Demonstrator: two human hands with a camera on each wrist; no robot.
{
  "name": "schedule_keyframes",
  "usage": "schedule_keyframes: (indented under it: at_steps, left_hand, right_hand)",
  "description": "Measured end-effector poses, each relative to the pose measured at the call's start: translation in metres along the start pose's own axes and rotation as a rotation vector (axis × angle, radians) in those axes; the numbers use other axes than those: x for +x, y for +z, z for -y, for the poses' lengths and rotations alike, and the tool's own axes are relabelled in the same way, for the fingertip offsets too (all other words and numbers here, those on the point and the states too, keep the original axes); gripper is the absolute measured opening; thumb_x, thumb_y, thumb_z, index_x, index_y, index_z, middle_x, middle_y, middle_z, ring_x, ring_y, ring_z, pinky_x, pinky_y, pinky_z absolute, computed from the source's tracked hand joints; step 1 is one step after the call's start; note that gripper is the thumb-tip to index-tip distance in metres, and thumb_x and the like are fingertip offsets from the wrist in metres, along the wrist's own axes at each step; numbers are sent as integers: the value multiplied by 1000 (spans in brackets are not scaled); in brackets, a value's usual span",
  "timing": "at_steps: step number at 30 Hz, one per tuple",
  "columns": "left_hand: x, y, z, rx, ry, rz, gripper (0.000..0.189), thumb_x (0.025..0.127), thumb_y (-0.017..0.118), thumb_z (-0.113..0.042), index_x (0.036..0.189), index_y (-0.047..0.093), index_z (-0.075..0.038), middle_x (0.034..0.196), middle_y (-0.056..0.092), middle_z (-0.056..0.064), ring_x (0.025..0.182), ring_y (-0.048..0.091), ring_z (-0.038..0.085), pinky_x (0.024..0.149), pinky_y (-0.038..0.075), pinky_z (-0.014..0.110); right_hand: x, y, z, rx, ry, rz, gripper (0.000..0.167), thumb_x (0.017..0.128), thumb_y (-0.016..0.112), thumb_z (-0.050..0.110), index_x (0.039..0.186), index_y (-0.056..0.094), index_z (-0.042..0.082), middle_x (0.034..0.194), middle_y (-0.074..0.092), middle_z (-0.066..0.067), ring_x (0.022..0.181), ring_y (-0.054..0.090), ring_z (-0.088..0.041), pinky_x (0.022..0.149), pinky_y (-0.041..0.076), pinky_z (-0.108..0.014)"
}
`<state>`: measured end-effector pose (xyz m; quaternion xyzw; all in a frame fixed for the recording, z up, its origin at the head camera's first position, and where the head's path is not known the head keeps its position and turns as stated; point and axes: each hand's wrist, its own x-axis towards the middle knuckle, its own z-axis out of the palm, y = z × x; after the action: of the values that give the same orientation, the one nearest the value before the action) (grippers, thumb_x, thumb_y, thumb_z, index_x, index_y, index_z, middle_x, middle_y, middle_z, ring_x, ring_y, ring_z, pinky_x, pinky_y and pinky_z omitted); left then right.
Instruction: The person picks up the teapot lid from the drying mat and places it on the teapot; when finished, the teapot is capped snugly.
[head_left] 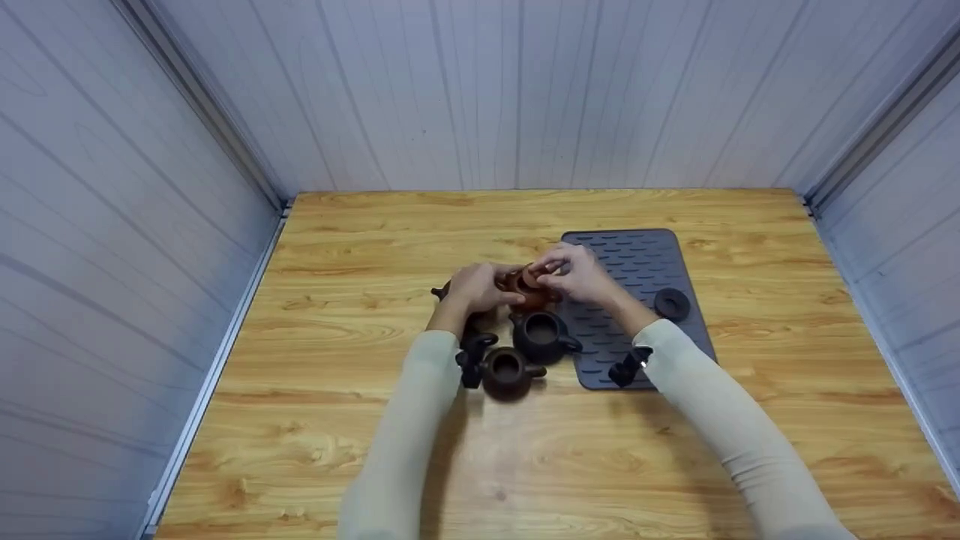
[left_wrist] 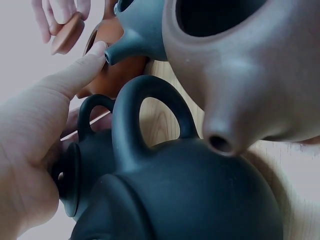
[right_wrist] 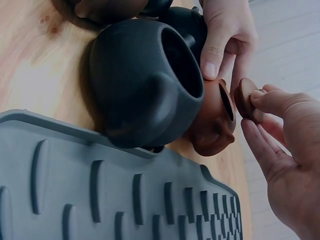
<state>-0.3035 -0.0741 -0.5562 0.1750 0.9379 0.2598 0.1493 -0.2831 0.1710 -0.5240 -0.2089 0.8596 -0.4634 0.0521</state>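
Note:
My left hand (head_left: pixel 478 289) steadies a reddish-brown teapot (right_wrist: pixel 212 112), thumb at its side near the open mouth and fingers partly hidden behind it. Between the thumb and fingers of my right hand (head_left: pixel 583 279) is the matching round lid (right_wrist: pixel 245 100), tilted on edge just off the teapot's mouth. Close to the teapot stands a black, lidless teapot (head_left: pixel 541 351). A dark brown teapot (head_left: pixel 504 384), also without a lid, sits nearer to me. Under my left wrist are two black teapots with lids on, a larger one (left_wrist: pixel 200 195) and a smaller one (left_wrist: pixel 100 155).
To the right lies a grey ridged mat (head_left: pixel 626 262), its left edge beside the teapots. On it rests a round black lid (head_left: pixel 672 304). The wooden table (head_left: pixel 337 315) is bounded by pale panel walls (head_left: pixel 480 97) at the back and sides.

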Motion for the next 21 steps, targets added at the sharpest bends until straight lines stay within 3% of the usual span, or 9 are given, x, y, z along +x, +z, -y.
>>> schedule_keyframes:
  at_steps: [3, 7, 11, 15, 17, 21]
  left_hand:
    - [-10, -9, -11, 17, -2, 6, 67, 101, 83, -54, 163, 60, -42, 148, 78, 4, 132, 74, 35, 111, 58, 54]
    - [-14, -11, -15, 33, -2, -3, 66, 101, 83, -54, 163, 61, -41, 148, 79, 3, 129, 75, 34, 106, 59, 50]
    - [-9, -5, -10, 35, 2, -12, 69, 100, 83, -57, 163, 61, -41, 145, 80, 3, 125, 75, 33, 103, 59, 47]
    - [-7, -4, -10, 43, 1, -15, 70, 99, 84, -57, 163, 61, -40, 146, 79, 6, 125, 75, 33, 103, 58, 47]
    - [-15, -10, -20, 43, -11, -8, 69, 101, 84, -53, 164, 60, -38, 149, 77, 8, 129, 74, 36, 107, 58, 50]
    - [-11, -8, -14, 39, 3, -9, 70, 99, 84, -58, 163, 61, -39, 145, 79, 7, 126, 75, 34, 104, 59, 48]
  right_hand:
    - [0, 4, -2, -1, 3, -6, 20, 100, 83, 3, 120, 85, 1, 122, 75, -22, 112, 76, -38, 96, 61, -41]
    - [0, 8, -5, 8, -7, -13, 19, 101, 83, 3, 119, 86, 2, 125, 76, -23, 113, 76, -40, 98, 63, -47]
    - [-2, 13, -7, 26, -12, -19, 18, 101, 83, 2, 118, 87, 2, 128, 77, -22, 118, 76, -41, 102, 65, -53]
    - [-2, 15, -10, 35, -19, -21, 18, 101, 82, 2, 118, 87, 1, 129, 78, -23, 121, 76, -41, 104, 66, -50]
    - [-2, 16, -10, 35, -15, -21, 18, 101, 82, 2, 119, 86, 1, 129, 78, -23, 122, 76, -41, 103, 66, -47]
    - [-3, 16, -11, 32, 3, -14, 19, 103, 81, 5, 121, 86, 2, 132, 76, -22, 125, 74, -39, 104, 65, -47]
